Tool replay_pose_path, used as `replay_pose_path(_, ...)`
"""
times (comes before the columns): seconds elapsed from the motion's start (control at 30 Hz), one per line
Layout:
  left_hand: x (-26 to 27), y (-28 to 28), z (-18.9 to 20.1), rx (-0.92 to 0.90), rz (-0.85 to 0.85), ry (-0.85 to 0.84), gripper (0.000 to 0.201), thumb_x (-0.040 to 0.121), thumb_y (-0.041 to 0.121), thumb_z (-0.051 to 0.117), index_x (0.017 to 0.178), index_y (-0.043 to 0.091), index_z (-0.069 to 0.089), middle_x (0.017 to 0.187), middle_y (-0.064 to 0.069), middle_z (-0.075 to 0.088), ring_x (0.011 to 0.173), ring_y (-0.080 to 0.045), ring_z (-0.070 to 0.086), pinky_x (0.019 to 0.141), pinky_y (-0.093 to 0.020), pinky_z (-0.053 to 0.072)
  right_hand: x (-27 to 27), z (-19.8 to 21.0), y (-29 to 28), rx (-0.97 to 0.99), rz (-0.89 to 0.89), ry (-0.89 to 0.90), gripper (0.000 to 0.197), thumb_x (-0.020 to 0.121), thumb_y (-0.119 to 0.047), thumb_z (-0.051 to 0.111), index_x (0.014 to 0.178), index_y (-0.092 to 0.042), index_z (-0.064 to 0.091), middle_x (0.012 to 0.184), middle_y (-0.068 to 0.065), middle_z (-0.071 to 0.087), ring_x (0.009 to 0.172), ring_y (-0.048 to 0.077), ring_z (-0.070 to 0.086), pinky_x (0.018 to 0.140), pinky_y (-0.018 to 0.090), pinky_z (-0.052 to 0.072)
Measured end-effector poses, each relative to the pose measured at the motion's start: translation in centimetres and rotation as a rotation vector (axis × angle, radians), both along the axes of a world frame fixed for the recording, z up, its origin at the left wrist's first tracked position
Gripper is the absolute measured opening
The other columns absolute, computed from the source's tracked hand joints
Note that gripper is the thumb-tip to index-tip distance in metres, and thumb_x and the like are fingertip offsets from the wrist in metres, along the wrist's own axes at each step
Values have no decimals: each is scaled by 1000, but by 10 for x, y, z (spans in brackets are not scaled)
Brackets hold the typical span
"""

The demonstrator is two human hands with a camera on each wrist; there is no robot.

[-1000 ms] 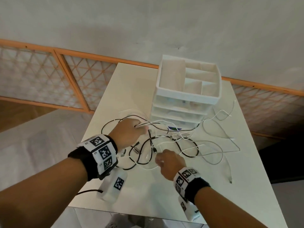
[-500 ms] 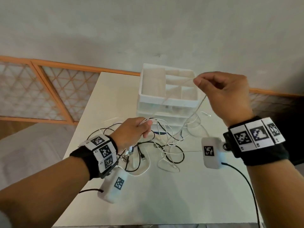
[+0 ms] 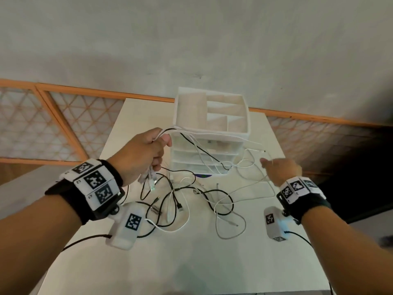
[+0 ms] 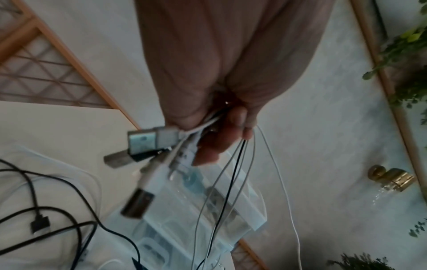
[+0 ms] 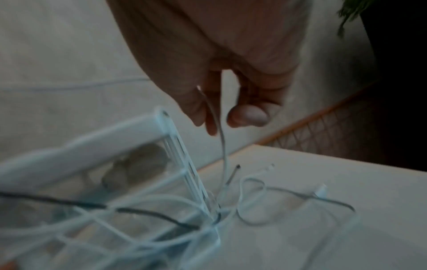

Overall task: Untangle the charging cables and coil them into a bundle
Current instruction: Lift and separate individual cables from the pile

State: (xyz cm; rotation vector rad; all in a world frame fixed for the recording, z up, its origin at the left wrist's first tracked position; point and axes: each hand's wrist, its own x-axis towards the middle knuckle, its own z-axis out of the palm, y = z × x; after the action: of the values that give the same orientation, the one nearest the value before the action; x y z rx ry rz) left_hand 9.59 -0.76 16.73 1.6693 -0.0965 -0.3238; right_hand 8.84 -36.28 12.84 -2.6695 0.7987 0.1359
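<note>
The left hand point(image 3: 144, 155) is clenching a cluster of plug ends point(image 4: 148, 146), with white and black charging cables point(image 3: 197, 201) trailing below that grip onto the table point(image 3: 191, 262). The right hand point(image 3: 280, 170) is pinching one white strand point(image 5: 220, 138) beside the drawer organizer point(image 3: 212, 116). Drawing that strand slowly away from the clenched fist, while easing loops past the organizer's corner, is probably the best way to avoid tightening knots.

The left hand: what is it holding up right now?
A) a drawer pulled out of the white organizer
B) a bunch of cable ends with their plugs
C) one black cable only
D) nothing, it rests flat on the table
B: the left hand grips several cables, white and black, with the plugs sticking out beside the fingers.
</note>
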Motion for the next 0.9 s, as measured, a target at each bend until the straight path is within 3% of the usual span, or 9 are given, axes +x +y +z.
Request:
replay_pose_path(0.1,2,-4,-4,113,75,-11,28,103,30,47,84,12,58,52,8,30,44,-10,25,43,-23,27,8,10,9,66,50,6,68,99,-66,28,86,-23,79,85,8,64,84,29,59,80,33,41)
replay_pose_path(0.2,6,-3,-16,237,174,31,34,102,35,49,78,11,58,54,1,30,42,-14,25,38,-22,28,21,63,20,311,34,-473,57,98,-64,40,75,-22,71,60,3,60,58,22,60,66,32,50)
replay_pose_path(0.27,7,-1,-23,271,234,84,35,101,34,49,76,12,58,54,-2,31,43,-16,27,40,-22,29,31,89,19,574,-30,-800,53,92,-64,53,78,-16,68,62,6,66,49,19,59,54,31,51)
replay_pose_path(0.33,9,0,-27,271,301,114,34,102,33,48,76,12,57,57,-3,32,45,-18,28,40,-23,29,39,92,20,706,-49,-817,55,90,-68,51,85,-15,65,80,12,74,53,21,64,54,33,52)
replay_pose_path(0.47,14,0,-22,197,354,153,31,102,29,46,80,9,56,54,-1,30,41,-16,25,39,-22,27,40,87,20,469,81,-740,61,89,-75,37,90,-20,63,88,3,74,60,21,69,67,43,57)
replay_pose_path(0.6,18,-6,-10,153,336,118,30,103,25,46,81,8,56,56,0,34,36,-10,25,36,-19,25,38,109,18,462,247,-948,53,99,-64,26,98,-25,62,94,-7,66,71,16,63,71,33,50)
replay_pose_path(0.73,22,-17,-2,173,331,84,31,103,27,46,82,8,59,61,-1,37,45,-15,26,37,-21,25,40,117,23,523,239,-1037,52,99,-60,23,95,-27,63,101,1,66,69,17,62,71,34,49)
replay_pose_path(0.8,24,-20,-1,157,338,81,32,103,28,46,81,8,59,60,0,37,44,-14,26,36,-21,25,40,123,26,457,260,-1142,44,103,-53,24,101,-28,61,105,-5,64,74,18,63,71,32,49)
replay_pose_path(0.9,28,-25,2,98,342,70,32,103,29,47,80,9,58,57,1,35,40,-11,26,35,-19,25,41,134,24,382,347,-1221,41,107,-43,26,113,-19,59,111,-9,61,87,21,63,76,30,50)
